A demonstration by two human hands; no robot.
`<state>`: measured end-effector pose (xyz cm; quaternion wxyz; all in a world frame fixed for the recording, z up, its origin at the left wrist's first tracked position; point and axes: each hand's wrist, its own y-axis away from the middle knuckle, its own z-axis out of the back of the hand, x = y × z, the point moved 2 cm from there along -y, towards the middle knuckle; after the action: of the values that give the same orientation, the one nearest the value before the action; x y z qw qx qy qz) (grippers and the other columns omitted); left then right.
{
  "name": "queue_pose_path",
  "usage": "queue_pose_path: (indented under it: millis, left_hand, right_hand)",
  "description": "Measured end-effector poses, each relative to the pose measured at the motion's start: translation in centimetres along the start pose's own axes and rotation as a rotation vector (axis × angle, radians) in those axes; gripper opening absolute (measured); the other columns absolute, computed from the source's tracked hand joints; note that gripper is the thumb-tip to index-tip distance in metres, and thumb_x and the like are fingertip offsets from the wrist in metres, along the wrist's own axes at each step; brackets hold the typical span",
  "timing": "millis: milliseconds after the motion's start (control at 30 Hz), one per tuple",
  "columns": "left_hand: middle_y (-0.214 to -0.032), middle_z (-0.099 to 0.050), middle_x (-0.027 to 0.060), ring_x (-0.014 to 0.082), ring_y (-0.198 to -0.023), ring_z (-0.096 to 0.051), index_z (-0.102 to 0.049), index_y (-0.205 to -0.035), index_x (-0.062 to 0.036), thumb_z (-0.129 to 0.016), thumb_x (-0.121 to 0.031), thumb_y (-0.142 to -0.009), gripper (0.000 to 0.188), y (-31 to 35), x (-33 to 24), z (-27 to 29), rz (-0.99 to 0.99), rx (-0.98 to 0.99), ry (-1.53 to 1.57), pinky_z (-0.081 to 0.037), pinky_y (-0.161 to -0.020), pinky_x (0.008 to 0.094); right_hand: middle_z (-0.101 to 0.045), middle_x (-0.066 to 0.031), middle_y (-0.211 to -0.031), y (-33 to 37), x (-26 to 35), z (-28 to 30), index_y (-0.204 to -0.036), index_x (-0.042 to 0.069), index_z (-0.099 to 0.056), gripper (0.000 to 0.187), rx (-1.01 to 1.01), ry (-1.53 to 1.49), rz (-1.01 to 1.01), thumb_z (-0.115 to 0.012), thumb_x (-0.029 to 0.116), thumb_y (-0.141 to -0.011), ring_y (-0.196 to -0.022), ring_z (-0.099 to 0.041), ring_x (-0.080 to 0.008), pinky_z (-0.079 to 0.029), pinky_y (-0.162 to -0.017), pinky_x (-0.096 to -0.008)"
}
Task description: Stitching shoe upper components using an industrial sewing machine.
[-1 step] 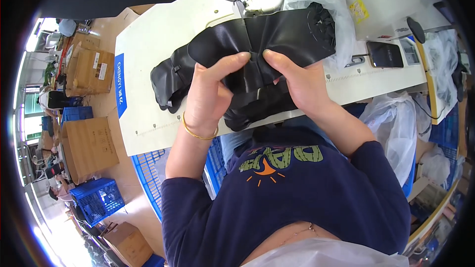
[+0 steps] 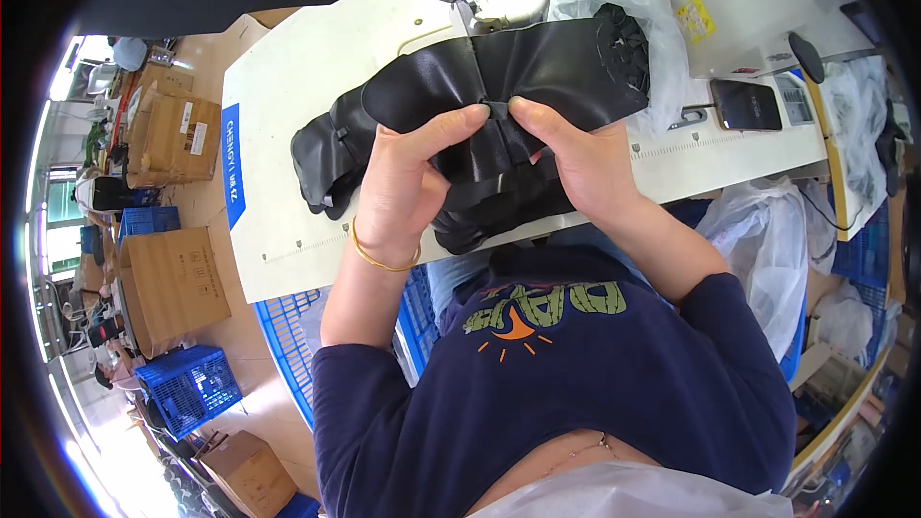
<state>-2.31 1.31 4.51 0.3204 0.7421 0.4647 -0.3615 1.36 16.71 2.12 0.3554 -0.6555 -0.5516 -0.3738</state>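
A glossy black leather-like piece with a seam across its middle and a gathered, woven-looking right end is stretched between my hands. My left hand grips its near edge, thumb on top and fingers curled beneath. My right hand grips it the same way, the two thumb tips close together at the seam. A small black tab shows between the thumbs. The piece's far edge lies by the needle area of a sewing machine. More black pieces lie bunched on the left and under my hands.
The white machine table has a ruler strip along its near edge. A dark phone and a clear plastic bag lie to the right. Blue crates stand below the table; cardboard boxes sit on the floor at left.
My left thumb has shifted slightly right along the seam, and the small tab between the thumbs shows more plainly. The black piece has moved very little.
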Motion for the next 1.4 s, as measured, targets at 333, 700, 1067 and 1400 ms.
queue_pose_path:
  millis: [333,700,1067,1400]
  left_hand:
    - [-0.088,-0.068,0.0089,0.0149,-0.077,-0.066,-0.065,-0.095,0.0027,-0.066,0.013,-0.073,0.025,0.2,-0.4,-0.5,-0.147,0.032,-0.231,-0.055,-0.073,0.0260]
    - [-0.091,-0.068,0.0081,0.0133,-0.078,-0.065,-0.064,-0.098,0.0020,-0.066,0.013,-0.073,0.027,0.1,0.0,-0.3,-0.184,0.010,-0.244,-0.055,-0.073,0.0258]
    - [-0.089,-0.068,0.0073,0.0129,-0.078,-0.065,-0.065,-0.096,0.0016,-0.064,0.012,-0.074,0.024,0.3,-0.5,-0.6,-0.109,0.020,-0.217,-0.054,-0.072,0.0252]
    - [-0.088,-0.067,0.0069,0.0131,-0.077,-0.065,-0.065,-0.096,0.0018,-0.065,0.013,-0.072,0.026,0.1,-0.6,-0.7,-0.256,-0.045,-0.273,-0.054,-0.072,0.0259]
  right_hand:
    - [-0.062,-0.0004,-0.085,0.7,-0.5,0.1,-0.096,0.003,-0.061,0.012,0.041,0.062,-0.007,-0.064,0.009,-0.086,-0.072,-0.058,-0.0058,-0.047,-0.056,-0.0200]
    - [-0.061,-0.0004,-0.090,0.9,-1.1,-0.3,-0.100,0.001,-0.060,0.015,0.006,-0.044,0.080,-0.063,0.008,-0.087,-0.077,-0.058,-0.0060,-0.048,-0.065,-0.0205]
    - [-0.061,-0.0020,-0.093,1.0,-0.1,-0.6,-0.103,0.000,-0.058,0.018,0.026,0.101,0.199,-0.062,0.002,-0.086,-0.080,-0.057,-0.0069,-0.048,-0.069,-0.0215]
    - [-0.062,-0.0027,-0.096,1.0,0.1,-0.4,-0.103,0.000,-0.058,0.016,-0.057,0.012,0.149,-0.057,0.010,-0.091,-0.081,-0.058,-0.0081,-0.049,-0.068,-0.0224]
